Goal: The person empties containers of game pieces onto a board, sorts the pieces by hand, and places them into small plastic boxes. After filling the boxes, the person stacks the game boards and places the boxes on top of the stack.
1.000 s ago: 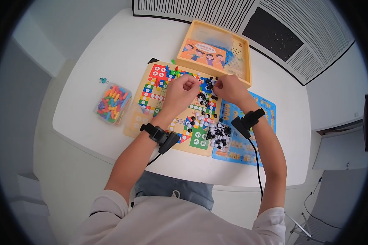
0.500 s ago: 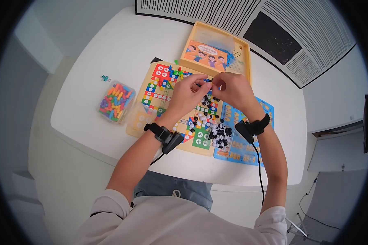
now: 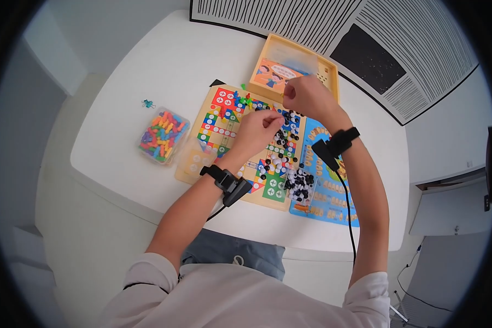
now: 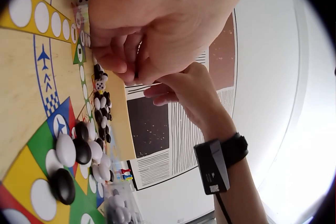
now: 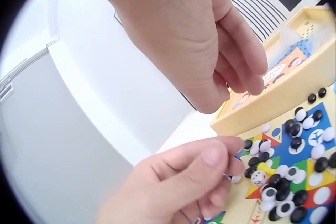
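Note:
In the head view the left hand point(image 3: 257, 131) hovers over a colourful game board point(image 3: 218, 131), its thumb and fingertips pinched together. A tiny shiny piece point(image 5: 228, 176) shows between them in the right wrist view. The right hand point(image 3: 309, 98) hangs above the board's far edge by the wooden box, fingers curled; a small dark piece point(image 5: 228, 85) shows at its thumb tip, mostly hidden. Beneath the hands lie black and white round pieces point(image 3: 281, 138), dice point(image 5: 259, 178) and a yellow pawn point(image 5: 266, 168). The hands are apart.
A wooden box point(image 3: 338, 90) with a picture booklet point(image 3: 273, 76) stands behind the board. Clear containers of coloured pegs point(image 3: 163, 135) and black and white pieces point(image 3: 299, 185) flank it. A blue sheet point(image 3: 325, 191) lies right, a teal clip point(image 3: 148, 103) left.
The hands, close together at the fingertips half a second ago, have separated. My right hand has moved up towards the box, and my left is slightly lower. The head view has shifted a little.

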Demonstrator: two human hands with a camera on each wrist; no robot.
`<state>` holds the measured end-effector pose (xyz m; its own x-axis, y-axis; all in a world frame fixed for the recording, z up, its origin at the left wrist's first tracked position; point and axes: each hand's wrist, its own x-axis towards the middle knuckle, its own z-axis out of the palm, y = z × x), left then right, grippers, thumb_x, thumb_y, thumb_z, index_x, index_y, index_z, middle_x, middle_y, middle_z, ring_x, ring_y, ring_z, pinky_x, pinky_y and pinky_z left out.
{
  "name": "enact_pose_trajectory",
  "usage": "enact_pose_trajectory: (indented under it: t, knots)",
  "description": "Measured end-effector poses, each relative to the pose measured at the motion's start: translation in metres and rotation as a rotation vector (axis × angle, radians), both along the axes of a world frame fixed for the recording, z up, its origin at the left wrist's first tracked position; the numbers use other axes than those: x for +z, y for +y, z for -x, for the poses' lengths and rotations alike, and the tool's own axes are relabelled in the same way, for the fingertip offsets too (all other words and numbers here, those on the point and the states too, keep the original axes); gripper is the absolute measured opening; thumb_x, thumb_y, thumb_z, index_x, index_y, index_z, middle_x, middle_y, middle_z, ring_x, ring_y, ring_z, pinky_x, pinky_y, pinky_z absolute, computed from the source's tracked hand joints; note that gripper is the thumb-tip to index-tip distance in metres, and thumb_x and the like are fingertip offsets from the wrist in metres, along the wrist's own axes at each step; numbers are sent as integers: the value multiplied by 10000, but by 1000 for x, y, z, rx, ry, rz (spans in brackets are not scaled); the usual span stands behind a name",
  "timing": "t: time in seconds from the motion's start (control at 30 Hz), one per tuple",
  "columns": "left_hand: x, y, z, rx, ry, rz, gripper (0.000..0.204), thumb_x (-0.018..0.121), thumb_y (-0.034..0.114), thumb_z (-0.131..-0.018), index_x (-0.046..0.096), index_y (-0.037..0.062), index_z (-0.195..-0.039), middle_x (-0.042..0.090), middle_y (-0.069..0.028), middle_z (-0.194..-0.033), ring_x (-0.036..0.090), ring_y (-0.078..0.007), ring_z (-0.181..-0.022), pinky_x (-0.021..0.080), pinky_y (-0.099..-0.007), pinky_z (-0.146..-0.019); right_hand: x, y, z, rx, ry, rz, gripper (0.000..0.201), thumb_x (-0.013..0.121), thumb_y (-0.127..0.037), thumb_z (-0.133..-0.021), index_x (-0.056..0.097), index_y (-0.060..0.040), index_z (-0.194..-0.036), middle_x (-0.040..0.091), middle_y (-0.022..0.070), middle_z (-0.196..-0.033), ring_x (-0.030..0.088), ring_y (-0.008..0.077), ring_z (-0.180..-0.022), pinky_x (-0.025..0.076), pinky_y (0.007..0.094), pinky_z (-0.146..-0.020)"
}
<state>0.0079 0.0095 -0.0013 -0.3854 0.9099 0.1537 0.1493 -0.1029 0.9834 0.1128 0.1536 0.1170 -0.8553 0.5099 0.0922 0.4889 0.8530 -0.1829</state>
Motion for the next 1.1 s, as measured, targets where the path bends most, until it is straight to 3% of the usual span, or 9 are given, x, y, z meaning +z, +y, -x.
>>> enact_pose_trajectory:
  t: [0.07, 0.13, 0.27, 0.33, 0.43, 0.53, 0.7, 0.8, 1.1]
  knots:
    - [-3, 2, -1, -41, 41, 18, 265, 740, 204, -1012, 768, -15, -1160, 780, -61, -929, 708, -98, -800, 566, -269, -727, -3, 6, 20, 17, -8, -8, 138, 754, -138, -762, 757, -8, -810, 746, 181, -785, 736, 339, -734, 602, 397, -720]
    - [-2, 1, -3, -55, 22, 41, 279, 749, 225, -1006, 775, -17, -1142, 782, -63, -926, 712, -103, -794, 569, -273, -720, -10, 9, 41, 128, -173, -127, 122, 746, -112, -738, 763, -6, -796, 729, 188, -759, 742, 350, -760, 604, 406, -716]
    - [5, -3, -3, -23, 71, 63, 290, 755, 233, -995, 775, -14, -1145, 785, -81, -884, 724, -111, -780, 565, -294, -718, -29, -4, 74, 149, -402, -286, 161, 804, -100, -756, 759, 1, -874, 731, 206, -882, 768, 355, -913, 628, 432, -742]
    - [6, -3, -4, -4, 62, 21, 252, 721, 188, -996, 769, -14, -1139, 774, -112, -848, 737, -155, -770, 562, -318, -720, -27, -12, 88, 226, -456, -321, 127, 793, -47, -803, 784, -24, -927, 762, 165, -931, 779, 336, -948, 639, 417, -748]
    - [11, -6, -3, 14, 70, 61, 146, 707, 143, -952, 769, 21, -1004, 763, -164, -871, 730, -290, -753, 561, -401, -716, -38, -17, 109, 293, -566, -403, 176, 776, -18, -833, 815, -73, -996, 791, 131, -1020, 785, 320, -975, 651, 393, -794]
    - [10, -4, 1, 82, 100, 84, 135, 696, 124, -951, 770, 23, -1002, 766, -164, -881, 735, -313, -769, 560, -417, -719, -44, -20, 120, 367, -632, -456, 179, 785, -25, -832, 816, -67, -1003, 789, 126, -1031, 782, 315, -996, 653, 380, -814]
    - [6, -2, 1, 103, 11, 75, 148, 689, 119, -958, 759, 25, -1049, 766, -176, -882, 741, -339, -795, 562, -430, -726, -44, -17, 122, 357, -605, -425, 174, 788, -31, -840, 814, -61, -1009, 784, 124, -1064, 773, 314, -1048, 653, 375, -821]
    - [2, -1, 0, 113, 16, -4, 203, 656, 171, -978, 726, -15, -1023, 745, -162, -817, 727, -299, -727, 528, -397, -670, -46, -17, 119, 364, -601, -426, 178, 784, -28, -845, 814, -63, -1017, 780, 127, -1087, 770, 313, -1062, 653, 372, -825]
    - [4, -2, 1, 112, 68, 33, 193, 663, 151, -961, 713, -32, -996, 738, -183, -811, 739, -344, -760, 535, -434, -680, -48, -21, 115, 311, -619, -411, 218, 784, -5, -826, 817, -75, -1030, 780, 125, -1092, 771, 307, -1058, 650, 371, -838]
